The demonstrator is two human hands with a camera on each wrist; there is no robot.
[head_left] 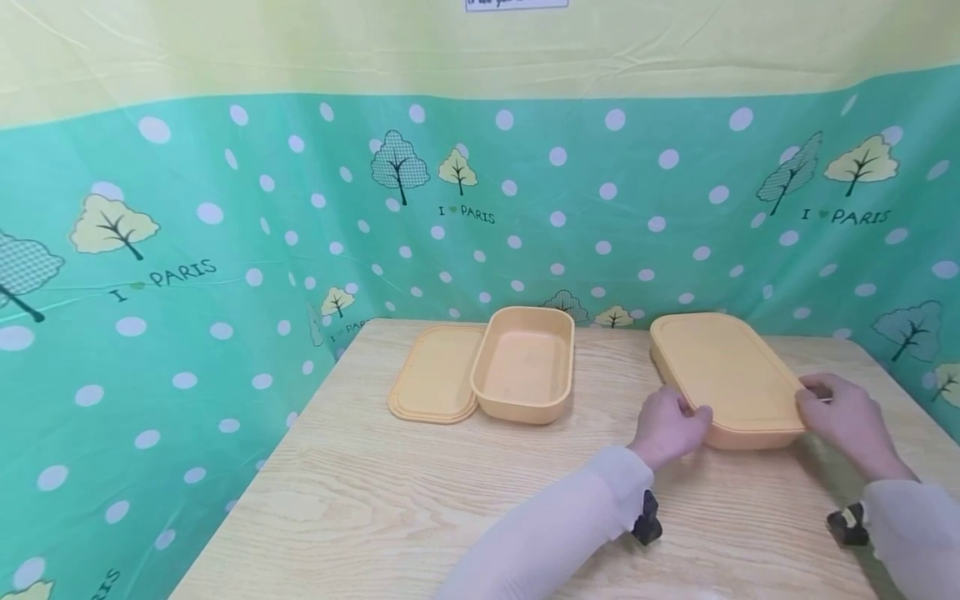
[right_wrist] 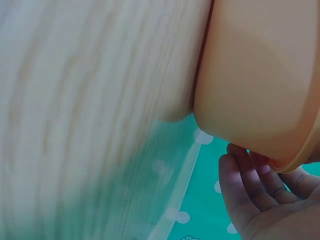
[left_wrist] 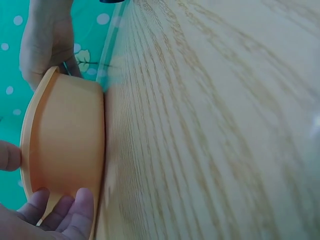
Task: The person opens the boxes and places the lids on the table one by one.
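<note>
Beige, smooth walls mark the lidded box (left_wrist: 70,130), which sits between both hands on the right part of the tabletop (head_left: 360,500), near its back edge. The left hand (head_left: 670,422) has a narrow grip on the near left corner: thumb on the lid (head_left: 723,367) at its edge, bent fingertips against the wall below. The right hand (head_left: 843,417) pinches the near right corner, fingers reaching under the rim. With both grips at the near end, the far end might sag if the box were raised; uneven thumb pressure could spring the lid loose at a corner.

Farther left, an open box (head_left: 517,412) stands upright near the back edge. A loose lid (head_left: 438,375) lies flat just beside it, by the back left corner; whether they touch is unclear. The tabletop is pale and wood-grained. Behind and to the left hangs a green cloth (head_left: 225,167), dotted white and printed with trees and "PARIS", yellow along its top.
</note>
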